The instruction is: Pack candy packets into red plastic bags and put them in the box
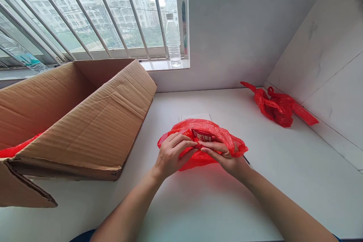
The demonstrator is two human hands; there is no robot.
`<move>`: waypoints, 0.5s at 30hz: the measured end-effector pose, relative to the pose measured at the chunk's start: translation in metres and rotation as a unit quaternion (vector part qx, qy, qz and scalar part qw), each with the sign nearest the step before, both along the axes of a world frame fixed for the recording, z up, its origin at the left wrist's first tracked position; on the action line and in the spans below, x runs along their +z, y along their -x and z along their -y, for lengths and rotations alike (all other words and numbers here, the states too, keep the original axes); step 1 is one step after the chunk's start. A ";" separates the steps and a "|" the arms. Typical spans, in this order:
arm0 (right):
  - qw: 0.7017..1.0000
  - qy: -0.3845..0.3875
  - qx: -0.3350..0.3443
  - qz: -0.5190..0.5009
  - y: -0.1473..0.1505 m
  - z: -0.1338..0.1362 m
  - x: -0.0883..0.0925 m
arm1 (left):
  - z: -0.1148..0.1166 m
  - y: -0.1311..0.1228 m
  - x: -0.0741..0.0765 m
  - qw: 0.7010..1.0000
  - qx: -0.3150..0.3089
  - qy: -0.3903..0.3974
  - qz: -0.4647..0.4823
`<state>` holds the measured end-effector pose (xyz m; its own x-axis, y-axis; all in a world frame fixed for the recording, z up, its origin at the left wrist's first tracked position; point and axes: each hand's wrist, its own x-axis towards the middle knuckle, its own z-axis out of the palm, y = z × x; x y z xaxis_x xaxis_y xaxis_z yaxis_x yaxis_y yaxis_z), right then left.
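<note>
In the middle of the white table lies a thin red plastic bag (202, 124), its mouth spread towards me. Inside its opening shows a red printed packet (202, 136), with pale lettering on a dark patch. My left hand (171, 155) is closed, fingertips pinching the packet's near edge from the left. From the right, my right hand (231, 160) pinches that same edge between thumb and fingers, its knuckles against the bag. Both sets of fingertips nearly meet. The packet's lower part is hidden by the hands and the bag.
A large open cardboard box (99, 132) stands at left, with red plastic (19, 147) inside. A crumpled red bag (273, 106) lies at the back right by the wall. One clear bottle (173, 41) stands on the windowsill; another bottle (28, 60) is behind the box. White paper (198, 117) pokes out behind the bag.
</note>
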<state>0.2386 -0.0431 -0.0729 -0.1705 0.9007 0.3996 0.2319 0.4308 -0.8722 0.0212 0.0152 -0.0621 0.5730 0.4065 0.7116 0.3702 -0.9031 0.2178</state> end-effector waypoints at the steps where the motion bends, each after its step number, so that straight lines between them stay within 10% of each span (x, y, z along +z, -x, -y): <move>1: 1.000 0.004 0.001 0.000 0.000 0.001 0.000 | 0.000 0.000 0.000 1.000 -0.001 0.003 -0.001; 11: 0.997 0.054 -0.026 0.044 0.000 0.000 0.007 | 0.001 0.001 0.004 1.000 0.008 0.015 -0.012; 15: 0.981 0.049 -0.120 0.142 -0.004 -0.003 0.001 | -0.004 0.008 0.007 0.993 0.117 -0.012 -0.018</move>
